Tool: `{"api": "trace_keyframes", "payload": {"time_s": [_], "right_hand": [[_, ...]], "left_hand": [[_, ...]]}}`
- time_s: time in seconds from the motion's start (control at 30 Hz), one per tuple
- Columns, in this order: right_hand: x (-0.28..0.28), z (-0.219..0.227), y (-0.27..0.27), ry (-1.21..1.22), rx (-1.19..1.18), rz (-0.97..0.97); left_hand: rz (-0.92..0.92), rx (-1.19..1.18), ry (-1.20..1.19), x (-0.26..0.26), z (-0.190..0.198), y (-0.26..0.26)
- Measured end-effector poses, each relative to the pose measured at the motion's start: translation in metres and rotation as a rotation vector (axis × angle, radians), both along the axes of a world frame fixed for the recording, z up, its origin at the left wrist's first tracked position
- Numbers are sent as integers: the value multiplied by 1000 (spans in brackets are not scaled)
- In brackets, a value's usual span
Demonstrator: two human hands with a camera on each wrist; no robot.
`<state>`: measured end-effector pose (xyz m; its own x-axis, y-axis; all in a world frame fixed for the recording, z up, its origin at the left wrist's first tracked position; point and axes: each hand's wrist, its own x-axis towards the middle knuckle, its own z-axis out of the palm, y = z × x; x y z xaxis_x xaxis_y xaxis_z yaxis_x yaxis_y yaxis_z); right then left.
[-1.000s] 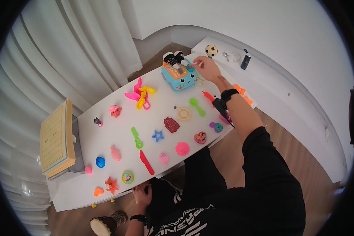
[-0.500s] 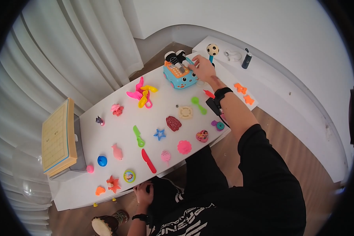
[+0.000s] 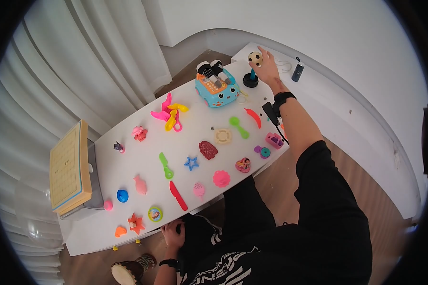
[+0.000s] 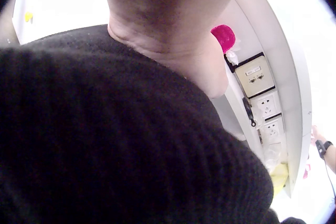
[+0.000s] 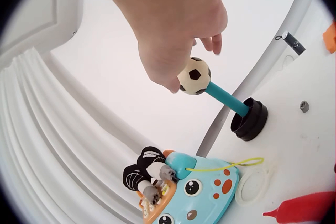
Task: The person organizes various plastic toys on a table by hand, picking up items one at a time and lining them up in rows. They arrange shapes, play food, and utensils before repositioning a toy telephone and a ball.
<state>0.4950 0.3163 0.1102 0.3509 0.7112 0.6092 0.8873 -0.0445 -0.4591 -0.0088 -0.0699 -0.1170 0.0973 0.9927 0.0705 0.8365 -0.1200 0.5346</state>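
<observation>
My right hand point(image 3: 267, 69) is at a small football point(image 3: 255, 59) on a teal stick, which stands in a black round base point(image 3: 250, 80). In the right wrist view, the thumb is against one side of the ball point(image 5: 194, 75), and the other fingertips are spread past its top with a gap. Beside the base stands a blue toy phone point(image 3: 217, 97) with small black-and-white shoes point(image 3: 209, 70) on top. My left hand point(image 3: 173, 233) lies loosely curled on the dark-clothed lap; its fingers are hidden in the left wrist view.
Toy knives, a green spoon point(image 3: 238, 127), a blue star point(image 3: 191, 163) and other small toys are spread over the white table point(image 3: 142, 114). A yellow-lidded box point(image 3: 69, 166) stands at the left end. A dark cylinder point(image 3: 297, 71) is on the ledge behind, and a drum point(image 3: 123, 274) is on the floor.
My right hand has left the toy phone and moved up and right to the football, which now shows between thumb and fingers. My left hand has stayed on the lap.
</observation>
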Motion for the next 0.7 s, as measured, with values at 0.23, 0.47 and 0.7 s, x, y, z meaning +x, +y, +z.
{"api": "trace_keyframes", "payload": {"time_s": [0.23,0.47,0.7], "right_hand": [[8,2,5,159,-218,134],[10,-4,17,167,-135,183],[8,-5,28,185,-91,206]], "left_hand": [[-3,-1,-4,0,1,0],[18,-31,28,1,0,1],[26,-73,41,1,1,1]]}}
